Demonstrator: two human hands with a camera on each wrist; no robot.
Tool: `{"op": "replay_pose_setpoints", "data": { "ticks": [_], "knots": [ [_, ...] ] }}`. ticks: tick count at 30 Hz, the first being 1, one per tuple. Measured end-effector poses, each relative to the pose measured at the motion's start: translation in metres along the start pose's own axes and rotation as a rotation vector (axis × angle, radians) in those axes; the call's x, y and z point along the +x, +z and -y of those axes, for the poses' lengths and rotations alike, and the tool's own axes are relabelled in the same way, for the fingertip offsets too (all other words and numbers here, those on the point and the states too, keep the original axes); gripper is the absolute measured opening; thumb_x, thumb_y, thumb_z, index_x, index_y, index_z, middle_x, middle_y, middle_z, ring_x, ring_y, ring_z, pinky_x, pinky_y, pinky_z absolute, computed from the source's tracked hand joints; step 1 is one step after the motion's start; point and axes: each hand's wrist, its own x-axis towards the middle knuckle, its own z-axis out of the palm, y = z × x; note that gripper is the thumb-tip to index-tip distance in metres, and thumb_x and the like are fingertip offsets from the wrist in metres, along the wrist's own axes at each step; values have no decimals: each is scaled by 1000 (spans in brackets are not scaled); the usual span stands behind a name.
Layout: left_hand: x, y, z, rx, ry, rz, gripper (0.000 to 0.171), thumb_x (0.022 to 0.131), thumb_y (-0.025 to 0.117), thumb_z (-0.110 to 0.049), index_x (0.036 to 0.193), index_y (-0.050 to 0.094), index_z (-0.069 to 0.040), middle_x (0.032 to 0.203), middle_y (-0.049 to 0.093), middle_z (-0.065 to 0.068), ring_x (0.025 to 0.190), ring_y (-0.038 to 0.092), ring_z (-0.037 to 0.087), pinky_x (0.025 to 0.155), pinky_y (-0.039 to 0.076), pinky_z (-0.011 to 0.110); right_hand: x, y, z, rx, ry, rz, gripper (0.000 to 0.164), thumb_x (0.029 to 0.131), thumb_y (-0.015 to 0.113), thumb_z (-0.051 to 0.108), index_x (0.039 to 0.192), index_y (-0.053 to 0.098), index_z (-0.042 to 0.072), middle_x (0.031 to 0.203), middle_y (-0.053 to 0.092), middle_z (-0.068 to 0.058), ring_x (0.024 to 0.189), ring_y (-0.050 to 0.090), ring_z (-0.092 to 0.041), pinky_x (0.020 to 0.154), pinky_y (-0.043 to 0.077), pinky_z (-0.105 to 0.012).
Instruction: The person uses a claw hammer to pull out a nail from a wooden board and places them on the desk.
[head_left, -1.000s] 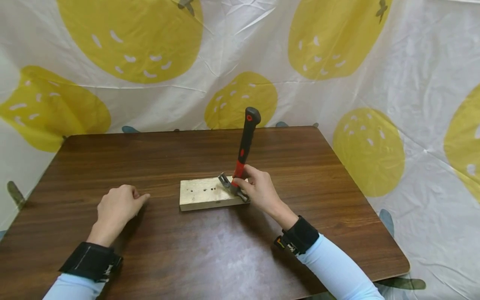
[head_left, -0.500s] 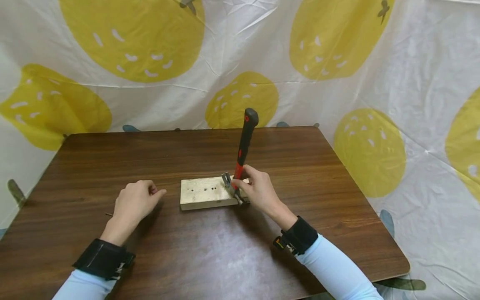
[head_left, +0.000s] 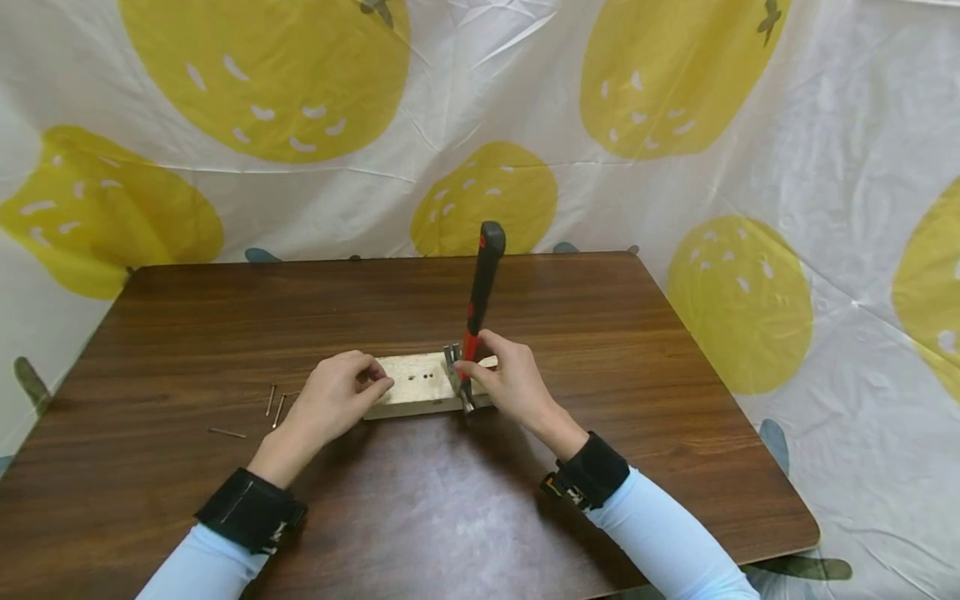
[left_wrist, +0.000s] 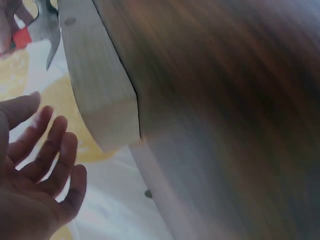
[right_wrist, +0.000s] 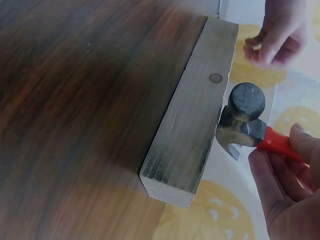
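Observation:
A claw hammer [head_left: 483, 279] stands head down at the right part of a pale wooden board [head_left: 405, 385], its black and red handle pointing up. My right hand [head_left: 517, 383] pinches the red neck just above the head. The right wrist view shows the round striking face and the claw of the hammer head [right_wrist: 245, 107] right at the board's edge. My left hand [head_left: 337, 396] hovers over the board's left end, fingers loosely bent. In the left wrist view nothing lies between the left hand's fingers [left_wrist: 65, 160]. Small dark holes mark the board's top, some hidden behind that hand.
Several nails [head_left: 227, 432] lie on the brown wooden table [head_left: 450, 517] left of my left forearm. A white sheet with yellow fruit shapes [head_left: 487, 196] hangs behind the table and along its right side.
My left hand has moved right from the bare tabletop to the board's left end, uncovering the nails. In my right hand the hammer has turned, and its handle has swung slightly left.

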Motion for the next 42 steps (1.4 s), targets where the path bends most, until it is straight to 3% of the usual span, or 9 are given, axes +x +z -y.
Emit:
{"op": "replay_pose_setpoints", "data": {
  "ticks": [3, 12, 22, 31, 36, 42],
  "knots": [
    [4, 7, -7, -32, 54, -10, 11, 91, 80, -16, 89, 72, -9, 87, 68, 3, 82, 66, 23, 73, 53, 43, 0, 1, 0, 4, -8, 0, 22, 94, 77, 19, 108, 68, 4, 91, 70, 2, 73, 60, -15, 64, 56, -28],
    [14, 18, -25, -108, 144, -36, 15, 89, 82, -17, 96, 73, -7, 92, 70, 5, 88, 67, 25, 78, 54, 44, 2, 2, 5, -15, -30, -42, 18, 93, 78, 24, 95, 63, 14, 87, 70, 5, 81, 66, -12, 66, 58, -26],
    [16, 28, -31, -145, 178, -69, 22, 88, 84, -20, 99, 74, -4, 94, 72, 7, 87, 68, 26, 77, 54, 42, 2, 4, 11, -43, -99, -60, 20, 91, 81, 18, 90, 62, 11, 81, 67, 1, 76, 67, -19, 69, 58, -28],
    [18, 31, -40, -169, 192, -118, 22, 84, 87, -22, 99, 75, -10, 89, 72, 1, 84, 69, 20, 75, 56, 40, 0, 8, 18, -58, -184, -72, 21, 91, 82, 19, 89, 62, 12, 77, 66, 6, 68, 64, -6, 57, 51, -25],
    [19, 32, -41, -212, 219, -126, 24, 83, 89, -21, 99, 76, -9, 88, 72, 0, 83, 69, 21, 74, 57, 45, 0, 9, 20, -57, -182, -68, 20, 92, 81, 21, 91, 63, 13, 78, 67, 5, 67, 63, -6, 56, 51, -24],
    [18, 33, -44, -212, 246, -132, 24, 83, 88, -22, 99, 75, -10, 87, 71, -2, 80, 66, 19, 71, 55, 38, 0, 12, 24, -64, -183, -87, 20, 91, 81, 24, 90, 64, 13, 77, 67, 6, 65, 63, -3, 55, 51, -23]
  ]
}}
